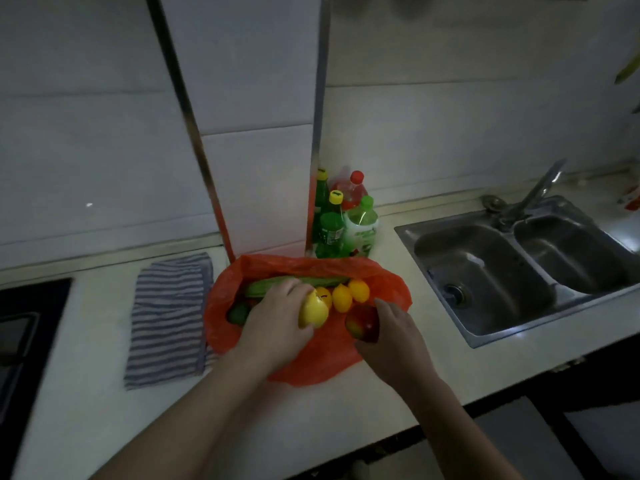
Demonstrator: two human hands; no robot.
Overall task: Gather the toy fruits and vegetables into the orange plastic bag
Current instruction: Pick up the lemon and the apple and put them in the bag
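Observation:
The orange plastic bag lies open on the pale counter, below the middle of the view. My left hand grips a yellow toy pear over the bag. My right hand holds a red toy apple at the bag's right side. Two yellow lemons and a small yellow-orange fruit rest in the bag behind the pear. A long green corn cob lies along the back. A dark green piece shows at the left, partly hidden by my left hand.
A striped cloth lies left of the bag. Several green and red bottles stand behind it against the wall. A steel double sink with a tap fills the right side. A black hob sits at the far left.

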